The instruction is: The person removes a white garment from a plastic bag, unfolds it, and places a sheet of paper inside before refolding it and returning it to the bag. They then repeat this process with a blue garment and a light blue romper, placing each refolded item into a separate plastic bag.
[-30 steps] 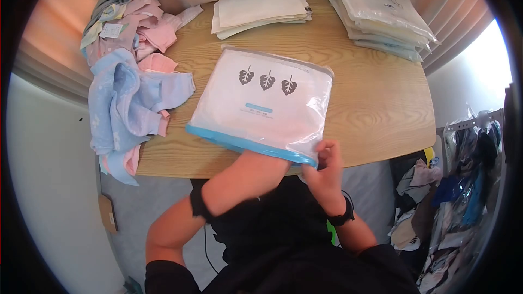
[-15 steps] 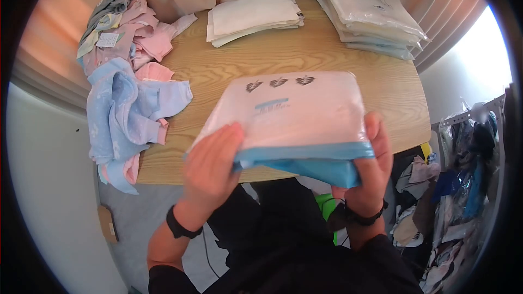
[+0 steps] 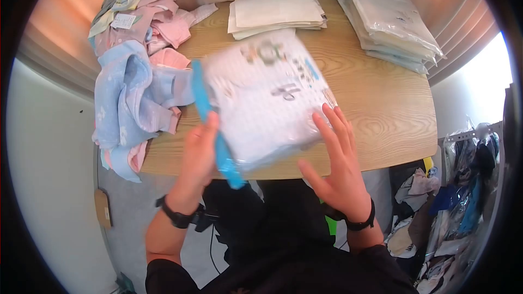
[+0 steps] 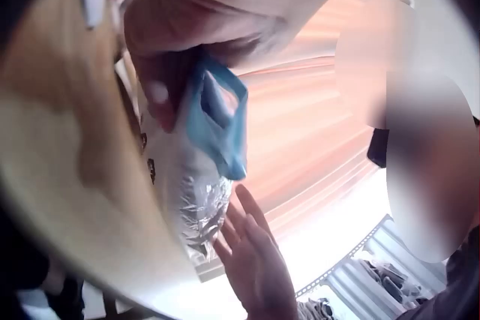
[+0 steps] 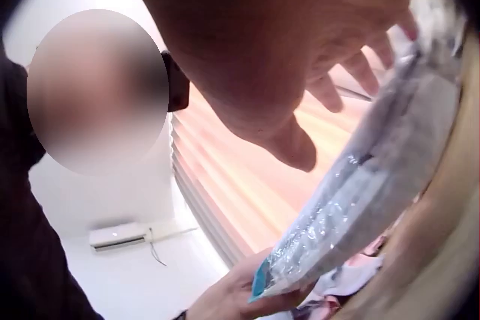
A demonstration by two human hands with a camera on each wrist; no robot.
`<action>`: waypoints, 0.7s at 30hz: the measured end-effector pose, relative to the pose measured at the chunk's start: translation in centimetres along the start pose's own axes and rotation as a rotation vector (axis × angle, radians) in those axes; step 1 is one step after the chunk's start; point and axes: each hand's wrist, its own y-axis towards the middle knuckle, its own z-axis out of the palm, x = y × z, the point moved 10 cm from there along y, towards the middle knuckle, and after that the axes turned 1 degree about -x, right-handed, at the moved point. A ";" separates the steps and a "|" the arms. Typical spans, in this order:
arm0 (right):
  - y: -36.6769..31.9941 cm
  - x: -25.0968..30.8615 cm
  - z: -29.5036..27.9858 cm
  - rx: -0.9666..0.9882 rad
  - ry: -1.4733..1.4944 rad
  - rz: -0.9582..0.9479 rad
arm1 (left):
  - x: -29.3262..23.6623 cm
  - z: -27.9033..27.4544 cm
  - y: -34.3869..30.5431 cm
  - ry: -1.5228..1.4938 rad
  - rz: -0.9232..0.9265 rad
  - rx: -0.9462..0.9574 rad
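A plastic bag [image 3: 261, 122] with a white garment inside is tilted over the table, its blue edge strip [image 3: 222, 155] toward the left. Small printed pictures show through its upper face. My left hand [image 3: 200, 149] grips the bag by that blue strip, thumb on top. In the left wrist view the blue strip [image 4: 234, 140] gapes a little below the fingers. My right hand [image 3: 343, 171] is spread with straight fingers, the fingertips right at the bag's right edge. The right wrist view shows the bag [image 5: 375, 177] edge-on beneath that hand.
Pink and grey clothes [image 3: 163, 24] are heaped at the left, with a light-blue garment [image 3: 122, 98] in front. White flat sheets [image 3: 275, 11] lie at the back. Packed plastic bags [image 3: 387, 16] are stacked at the back right. Hanging clothes [image 3: 474, 185] stand beyond the table [image 3: 381, 114].
The bag has been turned over and rotated: its leaf-print face is hidden and the blue strip has swung from the near side to the left. The right hand has loosened from its grip.
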 end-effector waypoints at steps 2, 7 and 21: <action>-0.6 -1.9 1.6 0.058 -0.182 0.089 | 6.0 3.4 -1.3 -0.004 -0.196 0.270; -1.8 -3.3 1.6 0.002 -0.356 0.168 | 1.7 5.1 -5.7 0.328 -0.244 0.679; -1.7 -4.9 2.9 0.248 -0.382 0.035 | -3.5 10.2 -4.5 1.102 0.886 0.407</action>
